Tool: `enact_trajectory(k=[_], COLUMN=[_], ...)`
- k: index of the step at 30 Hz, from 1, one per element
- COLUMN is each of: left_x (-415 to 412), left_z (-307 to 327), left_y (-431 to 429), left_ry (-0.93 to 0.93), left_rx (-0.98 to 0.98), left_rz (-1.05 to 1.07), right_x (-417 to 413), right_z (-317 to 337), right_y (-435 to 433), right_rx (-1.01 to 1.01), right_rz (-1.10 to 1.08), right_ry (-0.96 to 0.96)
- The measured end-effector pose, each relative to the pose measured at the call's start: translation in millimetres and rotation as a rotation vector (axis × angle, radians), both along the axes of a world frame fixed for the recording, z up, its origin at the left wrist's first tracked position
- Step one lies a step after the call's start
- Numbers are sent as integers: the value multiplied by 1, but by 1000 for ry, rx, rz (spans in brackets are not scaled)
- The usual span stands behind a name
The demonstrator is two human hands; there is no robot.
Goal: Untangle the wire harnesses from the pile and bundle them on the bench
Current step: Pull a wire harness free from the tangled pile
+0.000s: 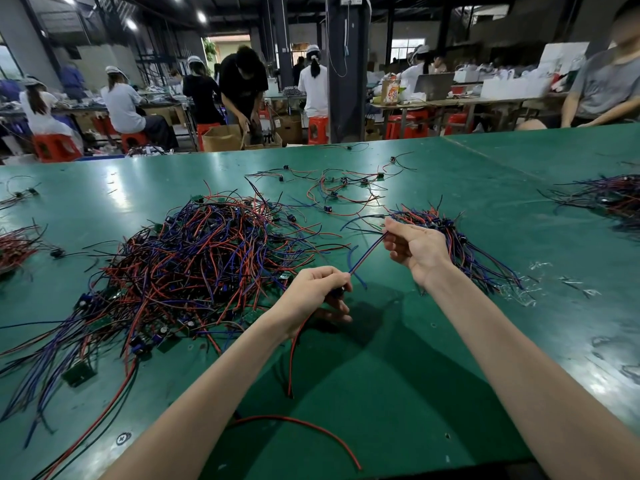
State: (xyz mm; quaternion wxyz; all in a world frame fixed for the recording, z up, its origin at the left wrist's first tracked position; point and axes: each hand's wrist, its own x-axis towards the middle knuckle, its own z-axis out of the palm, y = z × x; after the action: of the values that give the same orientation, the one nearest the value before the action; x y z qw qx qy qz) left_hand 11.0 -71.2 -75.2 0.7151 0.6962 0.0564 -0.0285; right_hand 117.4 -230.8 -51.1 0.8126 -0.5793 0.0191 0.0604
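A big tangled pile of red, blue and black wire harnesses [194, 265] with small green boards lies on the green bench [398, 358], left of centre. My left hand [317, 292] grips one harness at its dark connector end; a red wire hangs below the hand. My right hand [414, 249] pinches the same harness's blue and red wires [367, 252], stretched taut between both hands. Behind my right hand lies a gathered bundle of harnesses [460, 244], partly hidden by the hand.
Loose harnesses [343, 187] are scattered at the far middle. More piles sit at the right edge [609, 195] and left edge [15, 244]. A red wire [311, 429] lies near the front. Clear plastic scraps [533, 289] lie right. A seated person [602, 88] is at the far corner.
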Motion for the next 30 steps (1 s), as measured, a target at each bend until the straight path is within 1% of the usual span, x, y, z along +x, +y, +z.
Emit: enact_trajectory(k=[4, 6, 8, 11, 12, 13, 14, 16, 17, 20, 21, 22, 23, 24, 25, 27, 30], left_x=[0, -1, -1, -3, -3, -3, -4, -4, -5, -5, -5, -4, -5, -4, -4, -4, -4], left_z=[0, 1, 2, 4, 5, 5, 5, 5, 5, 6, 5, 5, 4, 4, 4, 3, 4], left_y=[-2, -2, -1, -1, -1, -1, -1, -2, -2, -3, -3, -2, -2, -1, -1, 0, 0], left_ry=[-7, -10, -8, 0, 3, 7, 12, 17, 15, 10, 11, 12, 14, 14, 14, 11, 8], left_rx=[18, 16, -5, -68, -82, -90, -93, -87, -83, -88, -91, -90, -86, -80, -71, -56, -38], left_rz=[-16, -26, -44, -71, -77, -84, -90, -100, -101, -95, -90, -85, -83, -83, -85, -92, -115], right_x=[4, 6, 7, 8, 9, 10, 11, 15, 16, 19, 20, 21, 20, 19, 18, 18, 17], right_z=[0, 1, 1, 1, 0, 0, -1, -4, -6, -14, -16, -18, -19, -19, -18, -13, -8], right_y=[-2, -3, -5, -9, -9, -9, -8, -6, -7, -12, -13, -13, -13, -11, -10, -6, -9], right_rx=[35, 75, 170, 385, 403, 368, 299, 104, -27, -534, -633, -670, -670, -629, -540, -257, 138], right_rz=[-11, 9, 75, 173, 182, 181, 168, 88, 30, -91, -117, -138, -153, -156, -150, -106, 94], right_ry=[32, 79, 169, 368, 393, 378, 327, 112, -57, -654, -774, -831, -835, -786, -682, -367, 128])
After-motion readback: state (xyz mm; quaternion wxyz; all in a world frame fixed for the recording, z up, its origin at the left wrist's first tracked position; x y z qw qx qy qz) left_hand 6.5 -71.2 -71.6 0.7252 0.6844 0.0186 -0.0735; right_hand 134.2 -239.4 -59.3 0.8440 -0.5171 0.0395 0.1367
